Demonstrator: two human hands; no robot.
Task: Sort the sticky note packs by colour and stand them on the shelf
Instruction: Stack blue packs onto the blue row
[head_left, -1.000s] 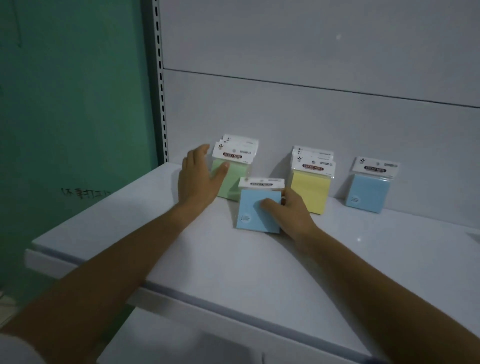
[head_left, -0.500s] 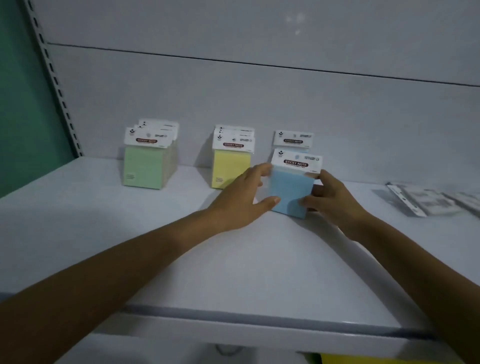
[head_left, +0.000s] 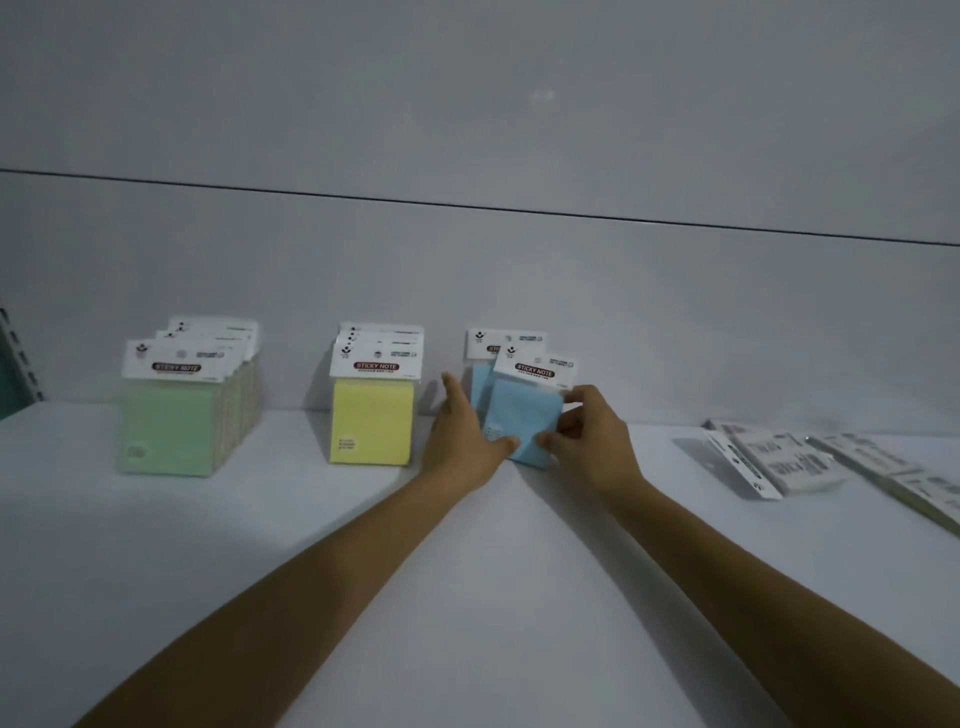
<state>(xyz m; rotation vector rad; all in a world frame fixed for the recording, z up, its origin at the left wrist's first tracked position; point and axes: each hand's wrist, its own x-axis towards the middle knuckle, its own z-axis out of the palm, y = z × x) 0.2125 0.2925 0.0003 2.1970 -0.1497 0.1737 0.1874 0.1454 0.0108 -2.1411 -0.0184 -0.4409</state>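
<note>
Your right hand (head_left: 587, 436) pinches the tilted blue pack (head_left: 522, 421) by its right edge. Your left hand (head_left: 460, 441), fingers straight, braces its left side. The pack stands near the shelf's (head_left: 467, 571) back edge, right of the yellow packs (head_left: 371, 428).

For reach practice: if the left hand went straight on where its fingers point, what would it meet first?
Likely the grey back wall panel, passing between the yellow sticky note pack and the rear blue pack.
</note>
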